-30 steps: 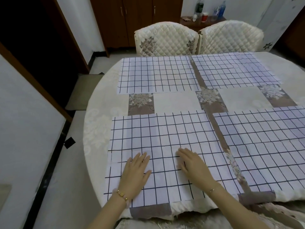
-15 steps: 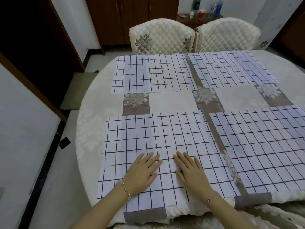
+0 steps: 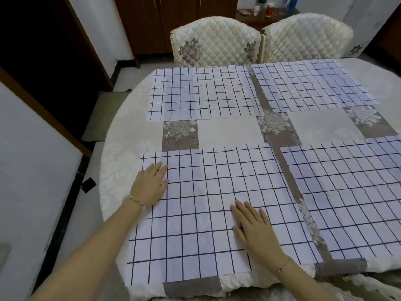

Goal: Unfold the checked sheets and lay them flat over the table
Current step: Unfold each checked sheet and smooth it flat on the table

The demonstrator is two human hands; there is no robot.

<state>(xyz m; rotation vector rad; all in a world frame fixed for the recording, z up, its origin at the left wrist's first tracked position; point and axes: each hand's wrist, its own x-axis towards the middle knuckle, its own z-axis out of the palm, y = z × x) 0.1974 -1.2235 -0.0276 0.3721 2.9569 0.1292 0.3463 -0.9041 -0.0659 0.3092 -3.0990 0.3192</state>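
Note:
Several white sheets with dark checks lie flat on the round table (image 3: 121,148). The near left sheet (image 3: 208,192) is under both my hands. My left hand (image 3: 150,184) rests palm down on its far left part, fingers spread. Nearer to me, my right hand (image 3: 252,224) presses flat on the middle of the same sheet. A second sheet (image 3: 351,192) lies to the right, and two more, a far left sheet (image 3: 201,92) and a far right sheet (image 3: 308,83), lie at the back. Neither hand grips anything.
Two quilted cream chairs, the left chair (image 3: 214,40) and the right chair (image 3: 306,38), stand at the table's far side. Behind them are a brown cabinet (image 3: 173,18) and a low shelf with bottles (image 3: 271,9). A white panel (image 3: 28,170) leans at my left. The table's near edge is close to my body.
My left hand has slid away from the right one, up and to the left across the near sheet. The right hand has stayed near the middle.

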